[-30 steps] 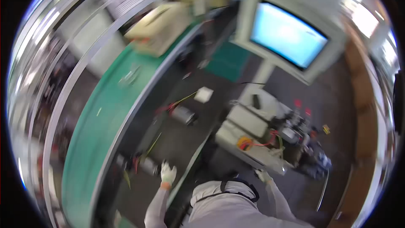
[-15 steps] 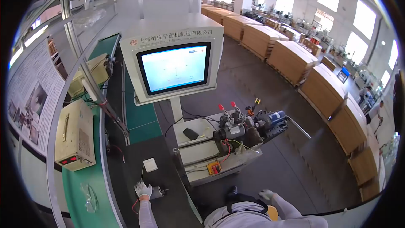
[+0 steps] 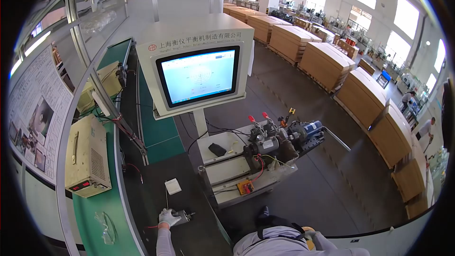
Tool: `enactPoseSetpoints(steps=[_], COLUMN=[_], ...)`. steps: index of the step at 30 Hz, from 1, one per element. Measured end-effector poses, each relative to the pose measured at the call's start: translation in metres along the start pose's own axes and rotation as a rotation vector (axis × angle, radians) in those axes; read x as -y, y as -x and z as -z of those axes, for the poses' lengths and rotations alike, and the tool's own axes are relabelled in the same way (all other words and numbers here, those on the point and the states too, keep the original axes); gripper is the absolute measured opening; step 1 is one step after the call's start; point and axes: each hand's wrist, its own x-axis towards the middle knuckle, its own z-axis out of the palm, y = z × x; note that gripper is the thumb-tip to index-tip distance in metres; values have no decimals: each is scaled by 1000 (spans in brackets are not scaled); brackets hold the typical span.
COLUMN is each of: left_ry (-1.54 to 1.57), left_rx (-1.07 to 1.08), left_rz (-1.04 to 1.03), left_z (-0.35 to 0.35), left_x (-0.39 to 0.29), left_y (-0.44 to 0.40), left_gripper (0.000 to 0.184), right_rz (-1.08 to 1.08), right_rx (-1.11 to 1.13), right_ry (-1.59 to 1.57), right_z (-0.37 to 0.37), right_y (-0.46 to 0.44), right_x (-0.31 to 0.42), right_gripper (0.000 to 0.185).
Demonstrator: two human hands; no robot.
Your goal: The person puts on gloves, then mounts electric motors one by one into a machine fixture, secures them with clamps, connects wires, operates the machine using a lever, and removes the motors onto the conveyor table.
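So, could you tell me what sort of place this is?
Probably a factory workshop: a balancing machine with its monitor, a green-topped bench holding a metal power unit, and large brown crates lining the floor.

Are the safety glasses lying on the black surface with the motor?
No, the safety glasses lie on the green worktop, beside the black surface that holds the motor.

Matt white cloth on my left glove [image 3: 169,217], smooth grey metal on the motor [image 3: 183,216].
The belt [image 3: 154,178] looks matt and black, the green bench top [image 3: 88,215] smooth with a soft sheen; the goggles [image 3: 106,227] are clear, shiny plastic, the long bar [image 3: 336,139] bright metal, the screen [image 3: 199,76] glossy, the big boxes [image 3: 327,64] matt brown cardboard.
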Motion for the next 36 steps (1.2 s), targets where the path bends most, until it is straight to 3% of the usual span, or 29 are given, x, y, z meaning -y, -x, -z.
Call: enactPoseSetpoints(steps=[1, 2, 3, 5, 7, 9, 18, 22, 25, 27, 29, 33, 36], left_ry=[-8, 18, 50, 81, 20, 87, 201, 310, 499, 384, 77, 0, -51], left_rx=[-3, -165, -325, -582, -536, -391, -243, -342, -723, -465, -391, -643, -710], left_rz=[4, -32, -46, 37, 175, 353, 550, 502, 482, 268, 124, 49, 63], left_z=[-4, -14, -35, -62, -73, -46, -30, -34, -60, -58, -51, -61, -58], left_x=[3, 5, 12, 17, 23, 10, 23, 33, 53, 44, 24, 14, -7], left_y=[-3, -11, -15, 5, -4, -9, -70, -107, -143, -122, -101, -60, -19], left_gripper=[56, 54, 53, 48, 46, 49, 57, 59, 57, 56, 33, 23, 20], right_rz=[86, 397, 682, 813, 34, 195, 132, 78, 29, 19, 4, 284, 290], right_rx=[71, -9, -195, -327, -165, -191, -274, -277, -271, -331, -365, -324, -380], right_ry=[-46, 245, 549, 1199, 16, 311, 394, 468, 348, 364, 440, 558, 480], right_z=[5, 7, -11, 5, -12, 1, 20, 21, 14, 10, -2, -7, -43], right_y=[-25, -24, 37, 33, 51, 38, 75, 90, 107, 118, 111, 78, 94], right_x=[-15, 8, 93, 132, 188, 209, 253, 226, 213, 201, 200, 176, 249], right_gripper=[32, 31, 30, 30, 35, 38, 39, 31, 32, 35, 40, 41, 43])
